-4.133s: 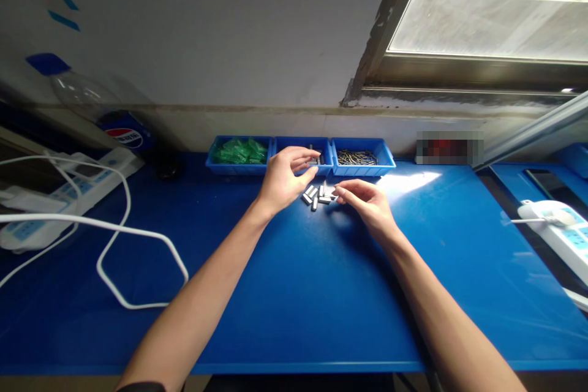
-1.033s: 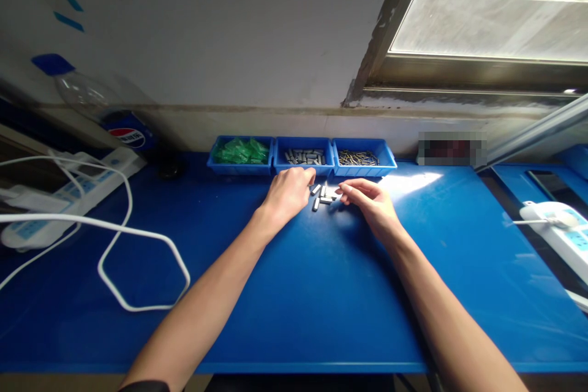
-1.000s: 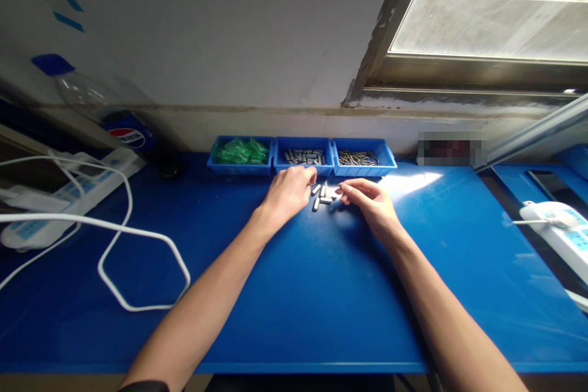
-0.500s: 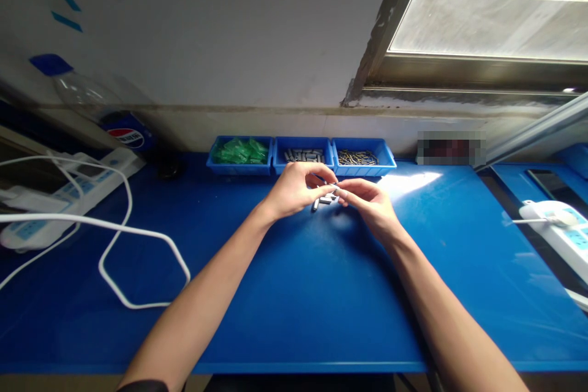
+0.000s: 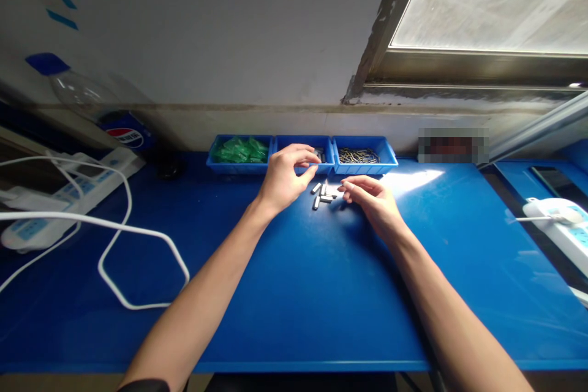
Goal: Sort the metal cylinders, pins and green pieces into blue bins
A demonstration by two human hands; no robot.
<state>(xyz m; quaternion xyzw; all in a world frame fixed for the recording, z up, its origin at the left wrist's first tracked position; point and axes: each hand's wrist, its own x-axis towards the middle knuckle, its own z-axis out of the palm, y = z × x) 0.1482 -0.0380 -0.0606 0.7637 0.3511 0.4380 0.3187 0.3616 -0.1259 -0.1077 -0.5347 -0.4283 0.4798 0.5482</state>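
Observation:
My left hand is over the front of the middle blue bin, its thumb and fingers apart with nothing seen between them. Small grey metal pieces show in that bin, partly behind the fingers. Several short silvery metal pieces lie loosely grouped on the blue table. Just right of them is my right hand, thumb and fingertips pinched together. Whatever those fingertips hold is too small to make out.
A left bin holds green plastic pieces; a right bin holds brass-coloured screws. White cables and a power strip lie at left, near a cola bottle. Another power strip is at right.
My left hand has come away from my right hand, moving up and left to the middle bin, and its fingers have opened. The loose metal pieces are now uncovered. My right hand has barely moved.

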